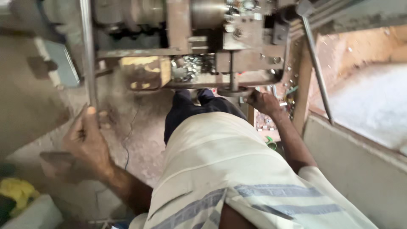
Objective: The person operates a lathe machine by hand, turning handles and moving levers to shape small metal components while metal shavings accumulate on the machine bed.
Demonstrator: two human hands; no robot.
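Note:
My left hand [87, 140] is closed around a long vertical metal lever [88, 51] at the left of a worn metal machine [203, 38]. My right hand [263, 101] reaches under the machine's front and grips a round metal handwheel [235, 90] at the foot of a short vertical shaft. A pile of small shiny metal pieces [190, 68] lies on the machine bed between the two hands. My body in a cream shirt with grey stripes and dark trousers fills the lower middle.
A second thin metal rod [317, 72] slants down at the right beside a wooden post [302, 93]. A concrete ledge [352, 161] runs along the right. The cracked concrete floor [135, 135] lies below, with a yellow cloth [17, 191] at lower left.

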